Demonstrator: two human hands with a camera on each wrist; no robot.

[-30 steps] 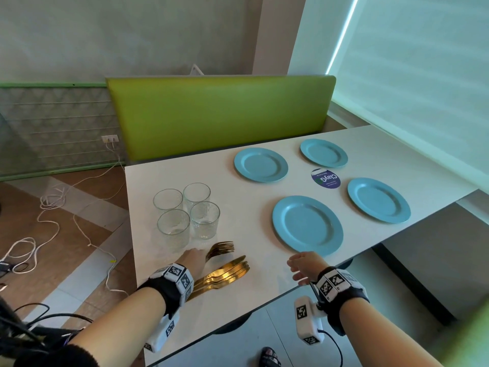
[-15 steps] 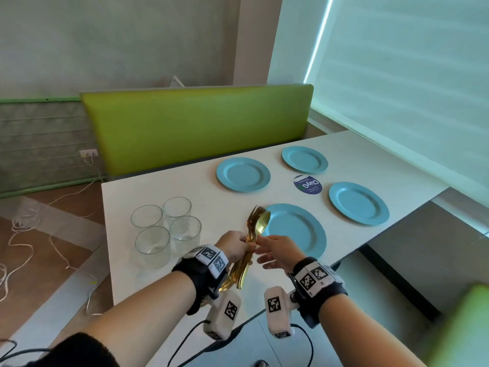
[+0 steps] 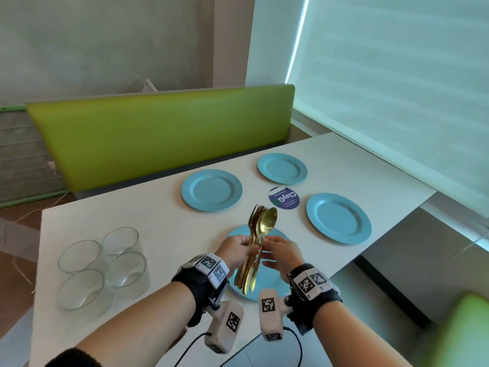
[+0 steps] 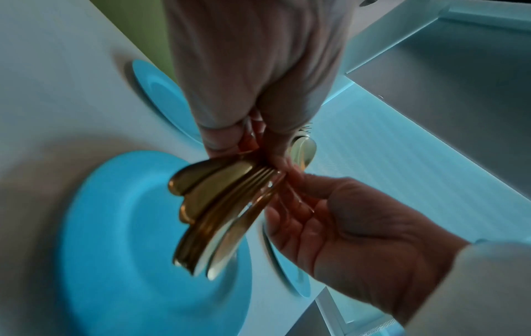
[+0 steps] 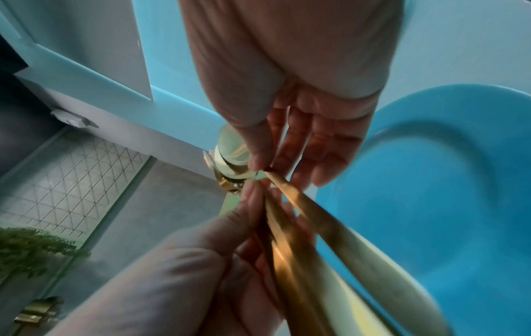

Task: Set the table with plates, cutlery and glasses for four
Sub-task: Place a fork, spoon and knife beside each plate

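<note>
Above the near plate (image 3: pixel 275 283), your left hand (image 3: pixel 235 251) gripped the gold cutlery bundle (image 3: pixel 255 250) upright, w/ your right hand (image 3: pixel 281 254) pinching one spoon (image 3: pixel 267 223) at its neck, prob. to separate it for a setting.

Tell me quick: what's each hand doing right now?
Left hand: closed around the bundle of gold cutlery, held upright above the nearest plate.
Right hand: thumb and fingertip pinching one spoon in that bundle.

Glasses (image 3: pixel 103 266) left on table (image 3: pixel 158 229); plates (image 3: pixel 338 218) right (four); cutlery (image 3: pixel 258 242) above nearest.
</note>
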